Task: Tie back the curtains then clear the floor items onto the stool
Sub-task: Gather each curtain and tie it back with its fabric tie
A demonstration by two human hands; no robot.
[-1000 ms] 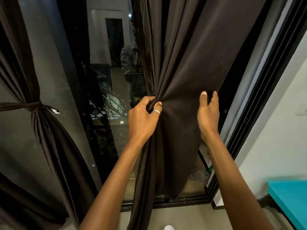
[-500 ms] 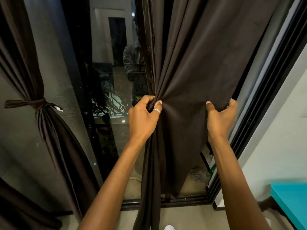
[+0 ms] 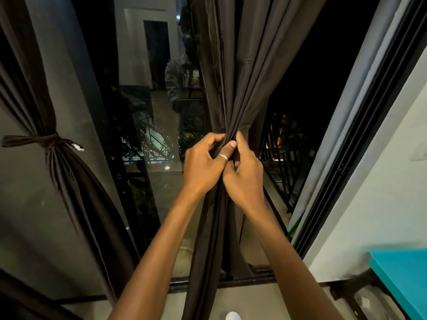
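A dark brown right curtain point(image 3: 242, 72) hangs in front of the window and is bunched into a narrow bundle at mid height. My left hand point(image 3: 203, 165), with a ring on the thumb, grips the bundle from the left. My right hand point(image 3: 245, 172) grips it from the right, and the two hands touch. Below the hands the cloth falls straight to the floor. The left curtain point(image 3: 76, 181) is gathered and held by a knotted tieback point(image 3: 46, 140). A turquoise stool top point(image 3: 404, 278) shows at the lower right edge.
The black window frame point(image 3: 360, 158) and its sill point(image 3: 254, 281) run behind the curtain. Dark glass shows a reflection of a person and a railing outside. A small white object point(image 3: 233, 316) lies on the floor at the bottom edge. A white wall point(image 3: 381, 204) stands to the right.
My right hand has swept the curtain's right edge leftward to meet my left hand, so the wide cloth is now a tight bundle. The open window at the right is uncovered.
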